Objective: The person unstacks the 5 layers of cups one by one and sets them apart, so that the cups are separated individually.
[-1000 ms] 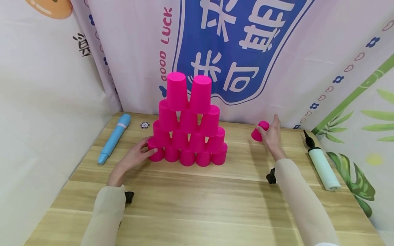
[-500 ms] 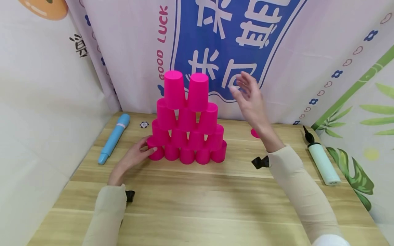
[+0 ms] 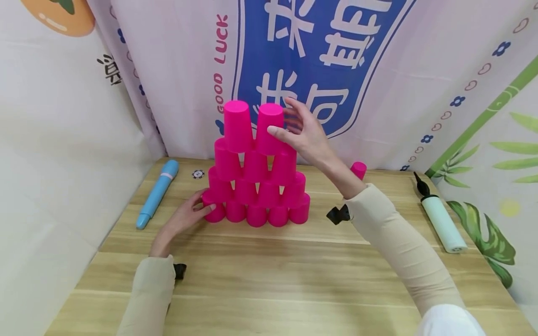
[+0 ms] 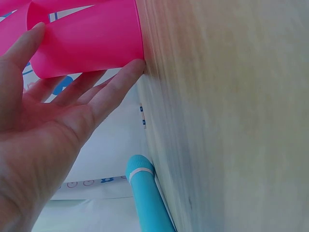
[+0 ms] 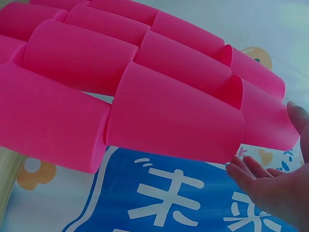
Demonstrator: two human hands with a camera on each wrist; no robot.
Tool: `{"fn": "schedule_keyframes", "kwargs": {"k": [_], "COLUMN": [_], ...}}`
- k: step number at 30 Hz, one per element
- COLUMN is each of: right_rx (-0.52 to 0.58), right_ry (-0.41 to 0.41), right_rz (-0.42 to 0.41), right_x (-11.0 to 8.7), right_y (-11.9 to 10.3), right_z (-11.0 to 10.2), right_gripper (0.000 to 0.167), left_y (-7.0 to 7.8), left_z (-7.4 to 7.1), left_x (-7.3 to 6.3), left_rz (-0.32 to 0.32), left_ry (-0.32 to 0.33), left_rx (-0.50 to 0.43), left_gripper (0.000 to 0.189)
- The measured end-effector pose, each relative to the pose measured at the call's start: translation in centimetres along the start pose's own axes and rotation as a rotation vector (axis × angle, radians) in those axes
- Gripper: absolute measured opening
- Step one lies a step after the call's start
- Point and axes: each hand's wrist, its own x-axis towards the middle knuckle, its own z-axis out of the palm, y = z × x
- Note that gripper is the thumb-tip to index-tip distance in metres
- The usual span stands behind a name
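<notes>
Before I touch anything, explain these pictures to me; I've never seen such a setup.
There is no machine here: each grip is a person's bare hand. The wide picture comes from a camera worn on the head, looking forward and down. Two closer ones come from cameras on the wrists.

On the wooden table stands a stack of pink cups in four rows. A blue stick and a small round chip lie left; a loose pink cup and a mint cylinder are right.

The left hand holds the bottom-left cup. The right hand is at the top-right cup; whether it touches it, I cannot tell.
</notes>
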Motion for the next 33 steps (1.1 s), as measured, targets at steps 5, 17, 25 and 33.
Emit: {"fn": "schedule_keyframes", "kwargs": {"k": [5, 17, 25, 33], "right_rx": [0.016, -0.045, -0.062, -0.079], "right_ry": [-0.003, -0.003, 0.089, 0.193], "right_rz": [-0.026, -0.057, -0.110, -0.127], "right_x": [0.2, -0.9, -2.0, -2.6], "right_y": [0.2, -1.3, -3.1, -2.4], "right_z": [0.5, 0.8, -0.7, -3.1], "right_gripper": [0.079, 0.065, 0.063, 0.062], "left_y": [-0.4, -0.8, 1.7, 4.3], "left_z": [0.4, 1.0, 0.1, -0.3], "left_x": [-0.1, -0.2, -0.6, -1.5], "left_rz": [-0.004, -0.012, -0.004, -0.022], "left_ry": [0.006, 0.010, -0.006, -0.022], "left_rx": [0.002, -0.020, -0.020, -0.022], "left_gripper": [0.069, 0.070, 0.066, 0.063]}}
